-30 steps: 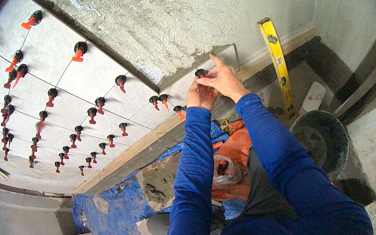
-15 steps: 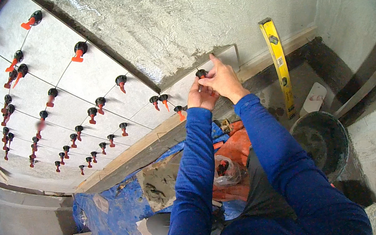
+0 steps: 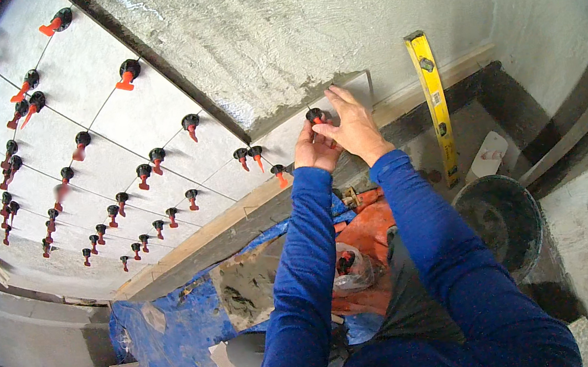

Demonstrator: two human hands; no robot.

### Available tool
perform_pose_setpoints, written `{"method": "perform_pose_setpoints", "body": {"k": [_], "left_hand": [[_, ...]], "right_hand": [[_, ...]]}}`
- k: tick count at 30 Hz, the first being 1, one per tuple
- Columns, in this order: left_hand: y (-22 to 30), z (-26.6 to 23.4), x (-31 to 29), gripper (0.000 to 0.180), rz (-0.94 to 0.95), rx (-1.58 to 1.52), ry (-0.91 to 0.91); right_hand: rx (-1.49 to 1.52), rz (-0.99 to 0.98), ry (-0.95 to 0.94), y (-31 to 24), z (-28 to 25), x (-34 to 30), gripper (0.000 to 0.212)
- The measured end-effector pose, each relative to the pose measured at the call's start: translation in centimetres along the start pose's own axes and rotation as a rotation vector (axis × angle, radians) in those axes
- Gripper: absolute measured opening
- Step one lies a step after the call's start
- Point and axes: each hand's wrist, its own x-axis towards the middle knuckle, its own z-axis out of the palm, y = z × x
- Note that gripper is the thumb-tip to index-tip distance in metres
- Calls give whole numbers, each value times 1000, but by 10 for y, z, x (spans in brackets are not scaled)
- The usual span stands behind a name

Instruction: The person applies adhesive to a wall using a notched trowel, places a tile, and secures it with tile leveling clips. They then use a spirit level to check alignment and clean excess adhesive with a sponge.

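Note:
A black tile leveling clip with a red handle (image 3: 314,115) sits at a joint in the lowest tile row. My left hand (image 3: 315,153) reaches up from below, its fingertips closed around the handle. Beside it, my right hand (image 3: 356,129) has its fingers stretched up along the face of the end tile (image 3: 363,88), near its upper edge. The right thumb rests near the clip, partly hiding the handle. Left of my hands, several similar clips (image 3: 255,153) stand along the joints of the tiled wall (image 3: 173,87).
A yellow spirit level (image 3: 434,105) leans at the right. Below it are a white flat piece (image 3: 488,154) and a dark bucket (image 3: 539,223). A wooden batten (image 3: 223,220) runs under the tiles. Blue sheeting (image 3: 181,344) and a plastic bag of red pieces (image 3: 352,270) lie below.
The right hand's fingers have shifted slightly, with the index finger now lying closer to the others. The left hand stays at the clip. The view has tilted a little.

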Motion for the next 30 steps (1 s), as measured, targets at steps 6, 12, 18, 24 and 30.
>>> {"method": "perform_pose_setpoints", "body": {"k": [6, 12, 18, 24, 30], "left_hand": [[-3, -4, 7, 39, -28, -85, -81], [-4, -6, 8, 46, -16, -11, -176], [-8, 1, 1, 50, -15, -48, -233], [-6, -2, 6, 50, -30, -66, -277], [-8, -5, 17, 48, 7, -109, -214]], "right_hand": [[130, 75, -35, -4, -4, 4, 73], [197, 122, -56, -11, -5, 8, 78], [216, 124, -34, -8, 1, 9, 81], [285, 142, -43, -3, 4, 12, 81], [325, 195, -4, -8, 6, 8, 80]]}}
